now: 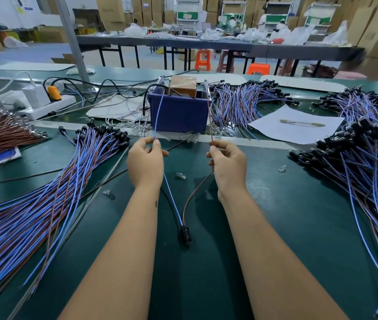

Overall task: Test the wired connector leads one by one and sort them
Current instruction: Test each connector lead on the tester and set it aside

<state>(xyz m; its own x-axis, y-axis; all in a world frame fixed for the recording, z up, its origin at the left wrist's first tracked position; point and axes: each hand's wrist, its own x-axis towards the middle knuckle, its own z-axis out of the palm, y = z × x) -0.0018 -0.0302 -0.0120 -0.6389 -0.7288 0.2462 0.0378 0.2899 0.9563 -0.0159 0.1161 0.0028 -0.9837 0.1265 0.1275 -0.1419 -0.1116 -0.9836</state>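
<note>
Left hand (pixel 145 163) raised over the green worktop (pixel 287 227), fingers (pixel 154 147) curled and pinched on the blue wire (pixel 158 116) of one connector lead. Right hand (pixel 228 165) level with it and well apart, fingers (pixel 213 152) curled and pinched on the brown wire (pixel 209 116) of the same lead. Both wires stretched up and away from the fingers to the two metal plates standing on the blue bin (pixel 178 112): blue wire to the left plate (pixel 160 83), brown wire to the right plate (pixel 206 87); cannot tell whether the bare ends touch the plates. Brown block (pixel 183 85) seated in the bin between the plates. Below the fingers, both wires sagging toward the body and meeting in the black connector (pixel 185 234), low between the forearms, close over or on the worktop — cannot tell which.

Left of the left fingers, a wide fan of blue and brown leads (pixel 45 204) with black connectors at its far end. Farther left, a bundle of brown wires (pixel 3 132) and a white power strip (pixel 45 105) with an orange plug. Right of the right fingers, a large heap of leads (pixel 356 169), another pile (pixel 241 105) beyond, just beside the bin. White sheet of paper (pixel 294 128) with a pen (pixel 302 122) lying on it, beyond the right fingers. Small clear bulbs (pixel 181 175) loose on the worktop between and near the hands.
</note>
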